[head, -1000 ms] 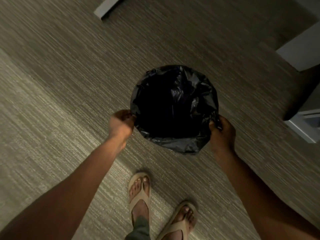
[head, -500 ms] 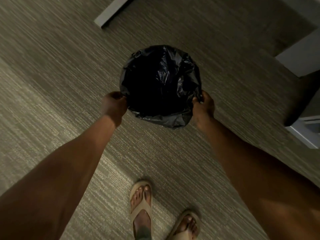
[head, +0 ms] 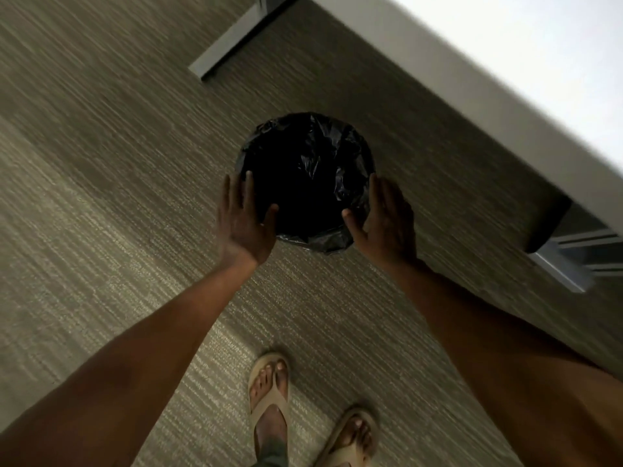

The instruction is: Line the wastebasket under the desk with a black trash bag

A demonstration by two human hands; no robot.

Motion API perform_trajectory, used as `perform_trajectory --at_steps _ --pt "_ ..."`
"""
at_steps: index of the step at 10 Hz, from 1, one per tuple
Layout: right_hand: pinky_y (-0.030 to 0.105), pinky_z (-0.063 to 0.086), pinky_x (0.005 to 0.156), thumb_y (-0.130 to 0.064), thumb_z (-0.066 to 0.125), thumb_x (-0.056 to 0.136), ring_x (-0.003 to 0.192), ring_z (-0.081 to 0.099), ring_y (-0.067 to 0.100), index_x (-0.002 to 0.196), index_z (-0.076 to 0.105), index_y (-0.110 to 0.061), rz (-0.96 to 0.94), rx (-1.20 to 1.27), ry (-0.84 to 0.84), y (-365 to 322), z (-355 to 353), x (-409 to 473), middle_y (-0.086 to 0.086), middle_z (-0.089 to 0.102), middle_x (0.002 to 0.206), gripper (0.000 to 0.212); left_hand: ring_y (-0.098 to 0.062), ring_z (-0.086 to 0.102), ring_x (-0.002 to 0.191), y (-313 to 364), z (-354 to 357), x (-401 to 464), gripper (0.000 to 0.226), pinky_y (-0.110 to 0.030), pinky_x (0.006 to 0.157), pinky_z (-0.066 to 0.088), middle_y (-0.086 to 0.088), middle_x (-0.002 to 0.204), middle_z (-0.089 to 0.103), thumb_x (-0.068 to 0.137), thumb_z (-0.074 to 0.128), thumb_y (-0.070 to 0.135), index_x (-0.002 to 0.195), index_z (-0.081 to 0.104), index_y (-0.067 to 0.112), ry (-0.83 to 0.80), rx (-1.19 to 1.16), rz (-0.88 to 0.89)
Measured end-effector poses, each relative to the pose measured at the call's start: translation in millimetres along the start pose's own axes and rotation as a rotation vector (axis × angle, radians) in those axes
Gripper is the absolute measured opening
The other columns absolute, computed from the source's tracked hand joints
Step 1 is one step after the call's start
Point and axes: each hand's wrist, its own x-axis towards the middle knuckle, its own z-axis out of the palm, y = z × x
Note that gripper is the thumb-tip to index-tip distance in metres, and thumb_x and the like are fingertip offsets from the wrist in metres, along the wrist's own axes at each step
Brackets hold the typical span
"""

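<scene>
bin (head: pixel 305 183): round, crinkly black bag (head: pixel 323 239) over rim | left hand (head: pixel 243 219) at 9, right hand (head: pixel 386 220) at 3, both spread, gripping nothing | count: 1 bin, 1 bag

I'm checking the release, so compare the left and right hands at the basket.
The left hand lies on the wastebasket's left side, in brighter light. The right hand lies on its right side, in shadow, toward the desk. Both are open with fingers spread, flanking the rim and gripping nothing.

Dim, warm light; the counter (head: pixel 526 62) top at one o'clock glares white. The carpet (head: pixel 101 163) streaks with motion blur, and shadow pools beneath the counter.
</scene>
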Motion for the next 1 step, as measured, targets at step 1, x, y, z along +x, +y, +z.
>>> perform_trajectory --at_steps 1 --pt "0.055 0.018 0.127 -0.068 0.035 0.101 0.162 0.011 0.031 0.167 0.013 -0.013 -0.088 -0.04 0.011 -27.0 -25.3 -6.8 0.011 0.015 0.175 0.088 -0.037 0.011 0.159 29.5 -15.7 -16.1 0.076 -0.052 0.127 0.021 -0.02 0.17 0.022 0.105 0.046 0.049 0.162 0.021 0.004 0.026 0.005 0.109"
